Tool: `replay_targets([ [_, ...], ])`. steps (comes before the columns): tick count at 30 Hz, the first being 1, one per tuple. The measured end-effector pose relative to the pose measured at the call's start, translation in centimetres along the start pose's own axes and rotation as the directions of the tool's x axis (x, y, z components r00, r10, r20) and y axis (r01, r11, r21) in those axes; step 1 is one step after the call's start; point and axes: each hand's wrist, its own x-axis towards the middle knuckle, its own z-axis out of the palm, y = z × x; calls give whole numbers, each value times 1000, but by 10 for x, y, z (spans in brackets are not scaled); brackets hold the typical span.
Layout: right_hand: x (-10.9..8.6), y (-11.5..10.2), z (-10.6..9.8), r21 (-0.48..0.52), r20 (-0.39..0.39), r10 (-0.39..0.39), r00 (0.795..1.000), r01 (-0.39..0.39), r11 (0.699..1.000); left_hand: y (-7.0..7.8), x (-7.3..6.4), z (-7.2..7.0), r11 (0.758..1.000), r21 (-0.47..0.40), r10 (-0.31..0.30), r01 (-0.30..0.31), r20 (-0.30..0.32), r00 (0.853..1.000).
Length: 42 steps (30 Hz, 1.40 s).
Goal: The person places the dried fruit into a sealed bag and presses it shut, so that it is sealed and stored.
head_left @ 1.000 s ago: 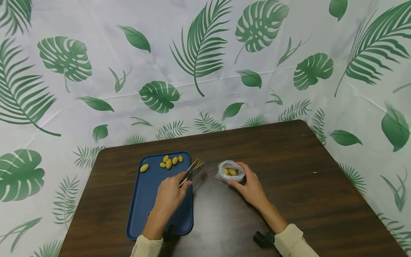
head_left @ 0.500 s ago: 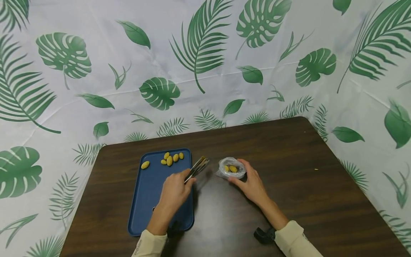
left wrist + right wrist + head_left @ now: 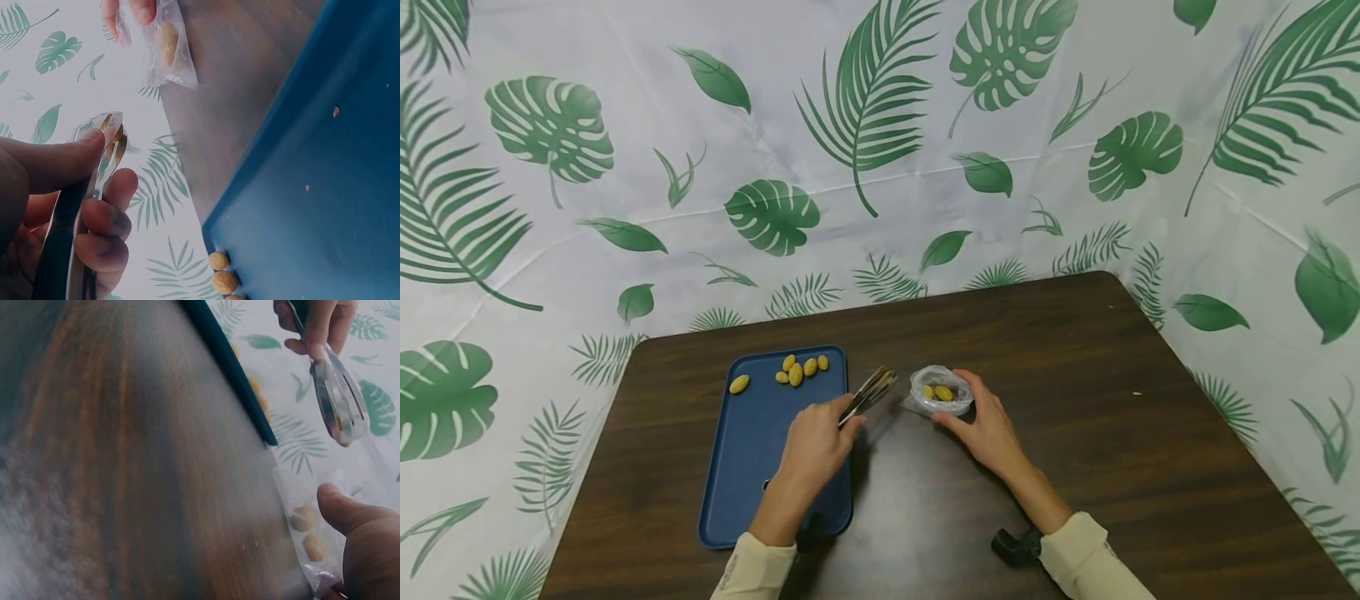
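Observation:
My left hand (image 3: 812, 446) grips slotted metal tongs (image 3: 871, 392) with dark handles, above the tray's right edge. Something yellow-brown (image 3: 119, 139) shows between the tong heads, mostly hidden by the metal. A clear plastic bag (image 3: 917, 405) stands with its mouth up on the table, just right of the tong tips and apart from them. My right hand (image 3: 992, 437) holds that bag from its right side, thumb at the front. Yellow-brown oval nut-like pieces (image 3: 314, 547) lie inside it. More such pieces (image 3: 795, 375) sit at the far end of the blue tray (image 3: 760, 433).
One piece (image 3: 739, 384) lies by itself near the tray's far left corner. Small crumbs (image 3: 336, 112) dot the tray. A tiny yellow bit (image 3: 1137, 393) rests on the brown table (image 3: 1075, 350) at right. Leaf-patterned cloth (image 3: 880, 167) hangs behind the table.
My left hand has moved right with the tongs, bringing their tips closer to the bag. The right hand and bag stay about where they were. The head view has shifted slightly.

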Motion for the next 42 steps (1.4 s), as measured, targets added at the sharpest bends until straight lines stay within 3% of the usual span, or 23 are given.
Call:
replay_targets([
  [20, 0, 1, 1, -10, 6, -4, 1000, 4, 1000, 12, 1, 9, 1000, -1, 25, -25, 35, 999],
  [32, 1, -4, -2, 6, 19, -14, 1000, 13, 1000, 17, 2, 11, 996, 22, 87, -86, -24, 996],
  [42, -2, -3, 1, 19, 9, -7, 1000, 7, 1000, 22, 7, 16, 990, 27, 137, -136, -22, 990],
])
